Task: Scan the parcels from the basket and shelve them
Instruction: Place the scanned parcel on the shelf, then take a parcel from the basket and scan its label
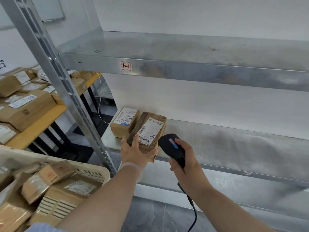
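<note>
Two shelved parcels (124,122), left hand (135,151) gripping one, right hand (184,158) gripping scanner (170,144)

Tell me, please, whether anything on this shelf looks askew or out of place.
Only the parcel in the left hand stands out: it lies tilted, its near end past the shelf's front edge, unlike the neighbouring parcel set fully on the shelf. The right hand aims a scanner at it.
</note>
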`<state>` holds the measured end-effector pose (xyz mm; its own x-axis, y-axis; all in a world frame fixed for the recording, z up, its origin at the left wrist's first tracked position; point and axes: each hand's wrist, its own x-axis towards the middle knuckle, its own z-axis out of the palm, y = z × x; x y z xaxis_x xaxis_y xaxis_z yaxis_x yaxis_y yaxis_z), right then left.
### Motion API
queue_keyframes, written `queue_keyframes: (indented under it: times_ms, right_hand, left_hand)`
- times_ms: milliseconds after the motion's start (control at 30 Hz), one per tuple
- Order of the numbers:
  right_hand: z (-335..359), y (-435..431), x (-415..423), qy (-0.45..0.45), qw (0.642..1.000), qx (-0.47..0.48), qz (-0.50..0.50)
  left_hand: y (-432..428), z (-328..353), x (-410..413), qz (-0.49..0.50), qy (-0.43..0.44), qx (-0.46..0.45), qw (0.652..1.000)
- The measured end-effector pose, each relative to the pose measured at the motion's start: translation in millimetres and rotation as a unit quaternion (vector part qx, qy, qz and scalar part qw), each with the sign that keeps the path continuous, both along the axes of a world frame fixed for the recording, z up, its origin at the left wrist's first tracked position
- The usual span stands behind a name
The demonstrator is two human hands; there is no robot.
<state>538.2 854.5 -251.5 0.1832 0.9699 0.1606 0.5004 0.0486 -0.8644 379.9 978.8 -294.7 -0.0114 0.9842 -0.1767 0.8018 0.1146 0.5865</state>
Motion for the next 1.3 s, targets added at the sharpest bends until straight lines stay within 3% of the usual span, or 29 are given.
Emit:
queue_keyframes:
  times_ms: [400,667,833,967,1300]
  right_hand:
    - [-15,25,4,0.010,1.000,-0.008,-0.022]
    - [-21,29,0,0.026,1.000,-0.001,-0.004]
    - [-15,40,-40,0.029,0.997,0.016,0.074]
    - [-10,44,-86,0.031,0.984,0.034,0.170]
    - [-7,41,-193,0.044,0.945,0.052,0.321]
  left_hand:
    - [46,7,16,0.014,0.013,-0.055,0.998]
    - [31,9,0,-0.014,0.030,0.009,0.999]
    - [1,14,-55,0.009,0.016,0.062,0.998]
    - [-27,15,-118,0.074,0.060,0.086,0.992]
    - [-98,5,-257,0.240,0.065,0.068,0.966]
